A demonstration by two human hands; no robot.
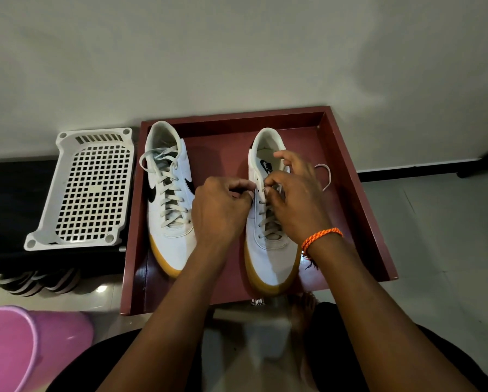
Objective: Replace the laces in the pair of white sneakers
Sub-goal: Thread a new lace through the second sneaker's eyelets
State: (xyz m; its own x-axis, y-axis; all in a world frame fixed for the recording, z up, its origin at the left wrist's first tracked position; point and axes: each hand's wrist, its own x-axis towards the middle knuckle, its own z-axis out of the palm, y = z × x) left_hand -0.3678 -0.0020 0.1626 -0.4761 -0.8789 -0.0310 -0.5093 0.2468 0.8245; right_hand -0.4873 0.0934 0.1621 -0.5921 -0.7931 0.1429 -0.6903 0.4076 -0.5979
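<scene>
1. Inside the shallow dark-red wooden tray (350, 176) on the pale tiled floor (440, 250) stand two white leather sneakers with black side marks and tan rubber toes, side by side and apart, toes towards the person.
2. The left white sneaker (170, 210) is laced through all its eyelets with a cream flat lace (169, 193), its loose ends looped near the collar.
3. The right white sneaker (268, 250) carries a second cream lace (269, 222) crossed up its lower eyelets; one free end (324, 176) curls onto the tray floor beside the shoe.
4. The left hand (223, 210) has its fingers curled together, pinching at the shoe's upper eyelet row; the lace itself is hidden under the fingertips.
5. The right hand (293, 199) covers the tongue, thumb and forefinger pinched at the same spot, remaining fingers bent above; what they clamp cannot be made out for certain.
6. An orange braided wristband (320, 239) circles the right wrist.
7. Left of the tray lies one white plastic perforated basket (87, 188), upside down on a dark surface.
8. Below it, two striped dark slippers (39, 280) are partly hidden in shadow.
9. One pink plastic tub (25, 346) is cut off at the lower left corner.
10. A small striped item (258, 301) at the tray's near edge is too blurred to identify.
</scene>
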